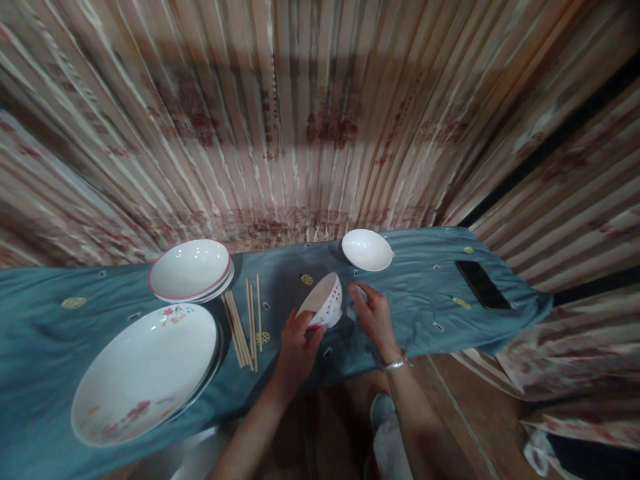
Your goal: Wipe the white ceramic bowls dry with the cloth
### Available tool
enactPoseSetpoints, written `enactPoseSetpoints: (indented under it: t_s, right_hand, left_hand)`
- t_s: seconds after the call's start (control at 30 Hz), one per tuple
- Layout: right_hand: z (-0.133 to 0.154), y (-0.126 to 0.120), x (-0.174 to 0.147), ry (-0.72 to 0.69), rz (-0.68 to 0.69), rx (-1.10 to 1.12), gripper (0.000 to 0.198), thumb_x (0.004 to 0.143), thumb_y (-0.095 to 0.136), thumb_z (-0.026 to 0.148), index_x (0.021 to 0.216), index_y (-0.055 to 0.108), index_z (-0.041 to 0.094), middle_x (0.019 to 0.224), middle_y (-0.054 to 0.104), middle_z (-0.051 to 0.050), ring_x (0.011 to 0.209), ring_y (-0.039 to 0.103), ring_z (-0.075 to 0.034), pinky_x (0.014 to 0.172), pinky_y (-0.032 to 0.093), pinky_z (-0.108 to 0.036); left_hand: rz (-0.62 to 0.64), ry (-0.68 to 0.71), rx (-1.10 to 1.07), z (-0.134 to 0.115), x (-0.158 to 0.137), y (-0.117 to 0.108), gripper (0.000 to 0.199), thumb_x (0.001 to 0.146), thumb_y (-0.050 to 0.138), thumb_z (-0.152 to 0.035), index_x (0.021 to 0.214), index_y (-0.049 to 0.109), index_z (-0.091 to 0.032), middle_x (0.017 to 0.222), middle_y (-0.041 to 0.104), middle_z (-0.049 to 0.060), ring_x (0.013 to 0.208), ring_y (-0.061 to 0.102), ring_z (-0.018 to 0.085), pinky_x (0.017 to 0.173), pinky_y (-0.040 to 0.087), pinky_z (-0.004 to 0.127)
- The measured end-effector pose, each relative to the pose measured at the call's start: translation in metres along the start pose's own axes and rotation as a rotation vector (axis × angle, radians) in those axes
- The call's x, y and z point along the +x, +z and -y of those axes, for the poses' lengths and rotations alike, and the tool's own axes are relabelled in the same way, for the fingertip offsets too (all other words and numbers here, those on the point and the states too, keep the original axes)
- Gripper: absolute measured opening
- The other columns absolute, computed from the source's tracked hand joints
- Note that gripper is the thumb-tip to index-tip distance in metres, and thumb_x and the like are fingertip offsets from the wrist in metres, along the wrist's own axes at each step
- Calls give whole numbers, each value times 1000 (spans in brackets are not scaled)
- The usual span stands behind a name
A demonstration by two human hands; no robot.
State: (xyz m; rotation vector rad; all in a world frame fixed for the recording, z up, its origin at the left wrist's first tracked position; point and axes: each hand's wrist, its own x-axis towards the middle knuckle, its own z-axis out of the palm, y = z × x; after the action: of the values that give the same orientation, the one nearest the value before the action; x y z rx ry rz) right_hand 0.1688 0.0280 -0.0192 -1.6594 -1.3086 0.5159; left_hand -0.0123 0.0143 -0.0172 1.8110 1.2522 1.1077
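Observation:
My left hand (299, 340) grips the rim of a small white bowl (329, 305) with red markings on its outside. The bowl is tilted on its side, its mouth facing left and its base toward my right hand. Just right of the bowl, my right hand (371, 313) has its fingers curled together, apart from the bowl. Whatever sits between those fingers, if anything, is too blurred to make out. Behind the hands stands another white bowl (367, 250), upright. Left of my left hand lie several wooden chopsticks (239, 330), with a few set slightly apart.
A stack of red-rimmed white bowls (191, 270) stands at the back left. In front of it are large floral plates (145, 373), stacked. A black phone (483, 285) lies on the right of the blue-green tablecloth (415, 320). Pleated curtains (320, 133) hang close behind the table.

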Motion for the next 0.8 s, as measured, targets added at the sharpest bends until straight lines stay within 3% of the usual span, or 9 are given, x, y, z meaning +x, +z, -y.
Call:
enactPoseSetpoints:
  t_s: [0.07, 0.17, 0.3, 0.43, 0.57, 0.67, 0.8]
  right_hand:
    - [1, -4, 1, 13, 62, 96, 49, 88, 47, 56, 93, 73, 15, 74, 70, -4, 59, 57, -16, 60, 45, -27]
    - [3, -7, 1, 19, 135, 219, 48, 85, 53, 57, 94, 74, 16, 80, 73, -5, 71, 63, -19, 67, 49, -29]
    - [5, -10, 1, 50, 202, 297, 43, 80, 60, 54, 98, 75, 17, 94, 75, -7, 86, 66, -24, 78, 50, -33]
    - [1, -16, 2, 82, 269, 321, 39, 78, 60, 50, 98, 75, 19, 92, 76, -5, 88, 66, -25, 79, 50, -34]
    - [-5, -20, 1, 79, 264, 315, 38, 78, 57, 47, 98, 74, 19, 92, 76, -5, 85, 65, -25, 80, 50, -35]
    - [-9, -21, 0, 73, 198, 331, 38, 77, 56, 46, 96, 74, 18, 91, 76, -5, 87, 65, -25, 82, 50, -35]
    - [-17, -22, 4, 111, 58, 399, 38, 75, 57, 45, 95, 74, 17, 92, 76, -5, 87, 65, -24, 84, 50, -35]
  left_hand:
    - [33, 120, 119, 2, -2, 4, 9, 85, 55, -21, 85, 65, -21, 84, 71, 3, 88, 65, 21, 102, 40, 47]
    - [95, 224, 256, 3, -4, 9, 17, 90, 48, -16, 88, 63, -22, 84, 71, 1, 86, 67, 18, 114, 25, 52]
    - [130, 288, 362, -2, -4, 10, 22, 92, 44, -13, 92, 64, -23, 89, 72, 2, 88, 67, 18, 117, 11, 57]
    - [189, 328, 421, -6, -1, 11, 25, 92, 43, -12, 94, 65, -23, 94, 73, 4, 90, 68, 19, 118, 2, 59]
    - [168, 358, 448, -4, 2, 15, 27, 91, 43, -10, 93, 67, -22, 114, 70, 8, 114, 61, 23, 116, -7, 60]
    - [90, 361, 469, -2, 7, 19, 29, 89, 48, -11, 111, 64, -22, 139, 56, 11, 139, 38, 28, 115, -6, 64]
    - [-128, 241, 338, 1, 16, 29, 76, 84, 64, -30, 148, 26, -16, 157, 25, 23, 148, 15, 34, 115, 10, 62]
